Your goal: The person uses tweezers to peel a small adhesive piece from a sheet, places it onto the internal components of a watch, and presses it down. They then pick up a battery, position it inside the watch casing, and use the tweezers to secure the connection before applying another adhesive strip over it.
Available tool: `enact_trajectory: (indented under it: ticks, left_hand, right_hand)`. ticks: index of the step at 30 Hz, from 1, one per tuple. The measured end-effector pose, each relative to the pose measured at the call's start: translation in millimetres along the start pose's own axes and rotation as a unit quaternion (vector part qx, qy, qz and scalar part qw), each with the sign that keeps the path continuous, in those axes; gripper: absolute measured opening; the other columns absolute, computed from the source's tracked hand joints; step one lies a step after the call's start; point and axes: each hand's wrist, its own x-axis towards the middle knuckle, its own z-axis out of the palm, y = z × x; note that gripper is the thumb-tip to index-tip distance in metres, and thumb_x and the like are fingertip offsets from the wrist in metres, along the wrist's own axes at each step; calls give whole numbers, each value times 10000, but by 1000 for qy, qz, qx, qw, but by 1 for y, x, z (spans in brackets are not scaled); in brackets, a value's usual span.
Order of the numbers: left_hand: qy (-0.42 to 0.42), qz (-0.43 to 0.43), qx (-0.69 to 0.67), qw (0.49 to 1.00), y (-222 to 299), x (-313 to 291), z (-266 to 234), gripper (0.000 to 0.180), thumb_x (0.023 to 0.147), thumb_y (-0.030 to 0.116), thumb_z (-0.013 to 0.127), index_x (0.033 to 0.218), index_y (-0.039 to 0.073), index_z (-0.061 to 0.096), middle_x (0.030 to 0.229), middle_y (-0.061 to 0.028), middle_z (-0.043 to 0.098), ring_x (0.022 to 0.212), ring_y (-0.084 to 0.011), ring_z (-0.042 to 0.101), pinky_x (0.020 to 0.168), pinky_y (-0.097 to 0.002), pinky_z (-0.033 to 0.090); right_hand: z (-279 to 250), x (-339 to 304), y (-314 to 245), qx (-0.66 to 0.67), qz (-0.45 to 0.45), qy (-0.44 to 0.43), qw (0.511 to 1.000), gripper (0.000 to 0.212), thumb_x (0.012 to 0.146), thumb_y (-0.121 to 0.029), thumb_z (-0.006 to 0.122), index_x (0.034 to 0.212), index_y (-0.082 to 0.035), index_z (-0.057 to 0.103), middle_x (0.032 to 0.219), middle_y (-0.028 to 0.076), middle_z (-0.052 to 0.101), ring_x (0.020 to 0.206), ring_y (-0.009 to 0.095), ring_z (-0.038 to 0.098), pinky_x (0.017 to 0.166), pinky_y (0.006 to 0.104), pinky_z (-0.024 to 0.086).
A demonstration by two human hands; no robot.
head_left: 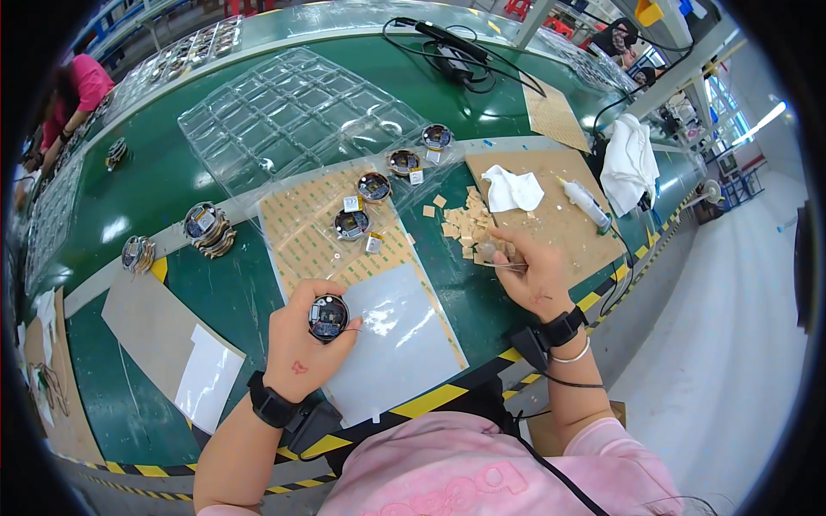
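Left hand grasping round circuit part at upper left edge of grey sheet. Right hand, right of sheet, pinching thin tool. Small tan squares heaped beyond sheet's upper right corner.

Left hand curled in a rounded grip, right hand closed in a pinch, both forearms angled inward

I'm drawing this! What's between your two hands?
In the head view, from left hand to right hand: glossy grey sheet, edge of tan patterned sheet, then green tabletop.
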Motion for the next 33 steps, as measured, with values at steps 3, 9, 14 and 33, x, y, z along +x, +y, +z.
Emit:
enact_trajectory:
  ticks: [3, 9, 14, 33]
  left_hand:
    - [-1, 9, 2, 1000, 0, 1, 1, 351, 672, 81, 752, 968, 49, 565, 795, -51, 596, 703, -121, 571, 661, -253, 465]
    - [3, 9, 3, 1000, -2, 0, -2, 348, 673, 90, 755, 965, 50, 569, 801, -63, 609, 710, -132, 587, 666, -260, 472]
    - [23, 85, 34, 995, -10, 1, 0, 406, 685, 85, 754, 1029, 62, 541, 833, -90, 620, 732, -139, 597, 676, -265, 476]
    - [15, 86, 20, 996, -14, 7, -18, 619, 733, -23, 745, 1267, 10, 434, 1074, -58, 532, 977, -111, 547, 801, -230, 455]
  right_hand:
    - [7, 0, 7, 28, -18, 43, 998, 159, 834, -77, 648, 991, -76, 668, 494, 46, 437, 420, 128, 427, 438, 269, 327]
    - [11, 0, 11, 68, 47, 107, 991, 106, 856, -87, 638, 959, -72, 654, 529, -22, 420, 462, 66, 377, 450, 242, 304]
    - [9, -1, 10, 263, 142, 112, 948, 60, 896, -113, 610, 944, -79, 600, 664, -87, 434, 593, 13, 368, 528, 188, 288]
    - [71, 30, -90, 595, 101, -279, 747, 476, 1009, -404, 333, 838, -39, 586, 681, 6, 490, 643, 89, 500, 605, 223, 380]
